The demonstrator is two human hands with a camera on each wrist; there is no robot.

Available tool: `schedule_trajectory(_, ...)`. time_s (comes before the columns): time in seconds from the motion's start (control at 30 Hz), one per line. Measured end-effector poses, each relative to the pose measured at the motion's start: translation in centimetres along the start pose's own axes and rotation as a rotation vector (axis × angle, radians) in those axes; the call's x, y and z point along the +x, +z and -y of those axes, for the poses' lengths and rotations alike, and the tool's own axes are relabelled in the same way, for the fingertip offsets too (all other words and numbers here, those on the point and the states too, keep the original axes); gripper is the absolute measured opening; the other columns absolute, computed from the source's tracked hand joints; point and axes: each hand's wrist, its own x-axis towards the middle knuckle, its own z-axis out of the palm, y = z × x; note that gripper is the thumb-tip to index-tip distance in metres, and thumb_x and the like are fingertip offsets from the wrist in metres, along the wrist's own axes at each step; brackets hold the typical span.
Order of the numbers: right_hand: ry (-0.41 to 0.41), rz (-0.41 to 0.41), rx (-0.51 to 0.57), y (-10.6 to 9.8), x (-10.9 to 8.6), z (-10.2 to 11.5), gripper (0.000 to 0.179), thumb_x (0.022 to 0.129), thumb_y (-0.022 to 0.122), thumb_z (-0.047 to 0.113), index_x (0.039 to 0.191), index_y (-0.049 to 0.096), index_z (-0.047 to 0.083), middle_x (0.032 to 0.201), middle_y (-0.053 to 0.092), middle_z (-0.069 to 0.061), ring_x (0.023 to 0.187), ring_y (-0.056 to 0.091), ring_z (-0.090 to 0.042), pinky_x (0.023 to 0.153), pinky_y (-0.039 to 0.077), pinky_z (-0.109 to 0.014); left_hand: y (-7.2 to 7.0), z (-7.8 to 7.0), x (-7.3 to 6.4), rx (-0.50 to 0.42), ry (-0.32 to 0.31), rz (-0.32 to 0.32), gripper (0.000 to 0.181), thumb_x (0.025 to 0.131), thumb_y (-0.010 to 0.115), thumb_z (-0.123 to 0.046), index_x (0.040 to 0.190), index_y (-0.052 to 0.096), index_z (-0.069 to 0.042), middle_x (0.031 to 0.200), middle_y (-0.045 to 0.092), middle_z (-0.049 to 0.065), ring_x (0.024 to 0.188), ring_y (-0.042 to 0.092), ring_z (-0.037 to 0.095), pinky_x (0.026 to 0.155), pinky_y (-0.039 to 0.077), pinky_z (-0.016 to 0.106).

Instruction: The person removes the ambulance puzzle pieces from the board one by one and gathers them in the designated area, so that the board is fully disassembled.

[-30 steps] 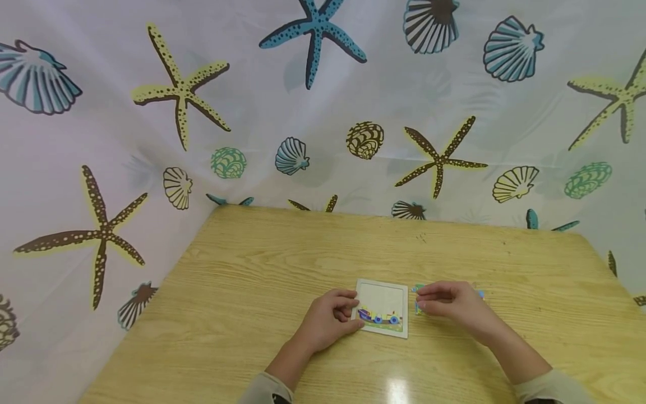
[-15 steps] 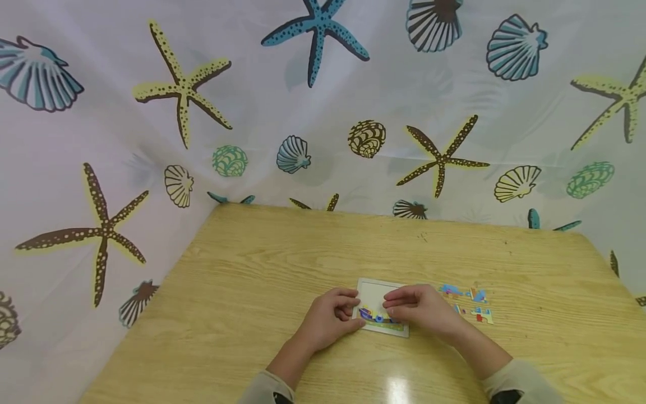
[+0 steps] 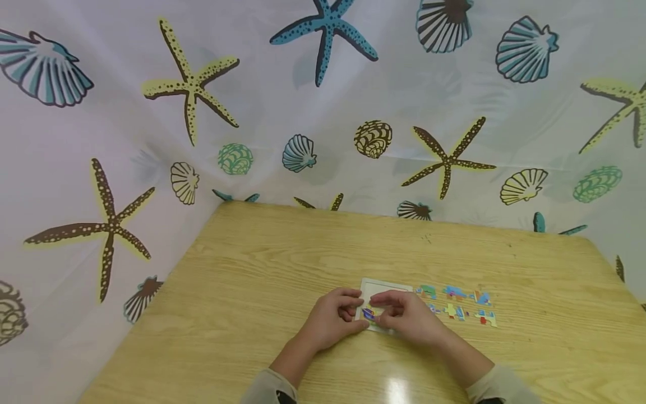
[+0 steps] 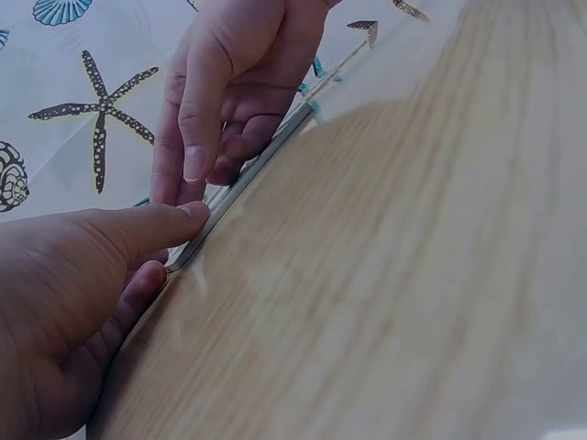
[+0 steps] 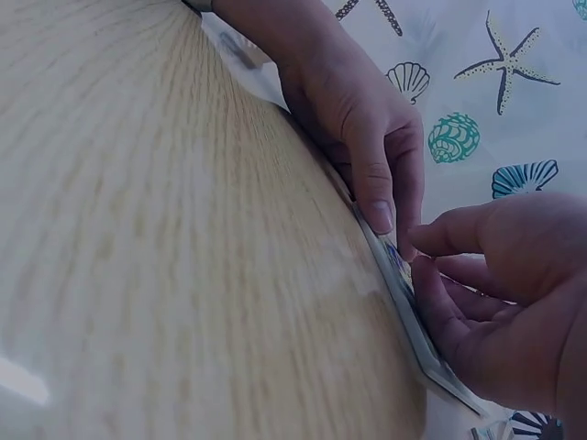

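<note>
A small square puzzle tray (image 3: 386, 283) with a pale rim lies flat on the wooden table. My left hand (image 3: 330, 315) holds its left edge, thumb at the lower corner and fingers along the side. Over the tray, my right hand (image 3: 410, 318) has thumb and index finger brought together in a pinch, close to the blue and yellow train picture (image 3: 369, 313). The puzzle piece in that pinch is mostly hidden by the fingers. In the right wrist view, the fingertips of both hands meet near the tray (image 5: 417, 339)'s upper end.
Several loose, colourful puzzle pieces (image 3: 455, 292) lie to the right of the tray, partly behind the right hand. The wooden table (image 3: 252, 269) reaches back to a white curtain (image 3: 323, 123) printed with starfish and shells.
My right hand has moved left from beside the loose pieces to over the tray, and then further toward the tray's left side. The left hand stays at the tray's edge.
</note>
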Motion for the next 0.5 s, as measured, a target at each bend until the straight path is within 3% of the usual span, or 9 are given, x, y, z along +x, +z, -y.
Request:
schedule_trajectory(0.27,-0.067,0.017,-0.059,0.18,-0.04,-0.01,0.036,0.094,0.065,0.007,0.130,0.062,0.004,0.131,0.064,-0.017,0.090,0.062,-0.018,0.068,0.050,-0.022,0.01,-0.15,0.11,0.010,0.005,-0.011,0.043,0.081,0.085,-0.019,0.117,0.072,0.001,0.126,0.064,0.008,0.083,0.058,0.009,0.074,0.053,0.019)
schedule_trajectory(0.5,-0.055,-0.002,-0.071,0.14,0.20,-0.05,0.035,0.094,0.069,0.014,0.128,0.064,0.010,0.131,0.064,-0.012,0.105,0.061,-0.023,0.079,0.053,-0.030,-0.03,-0.13,0.01,0.022,0.011,-0.006,0.044,0.082,0.084,-0.020,0.118,0.071,0.001,0.127,0.064,0.009,0.082,0.058,0.008,0.073,0.053,0.019)
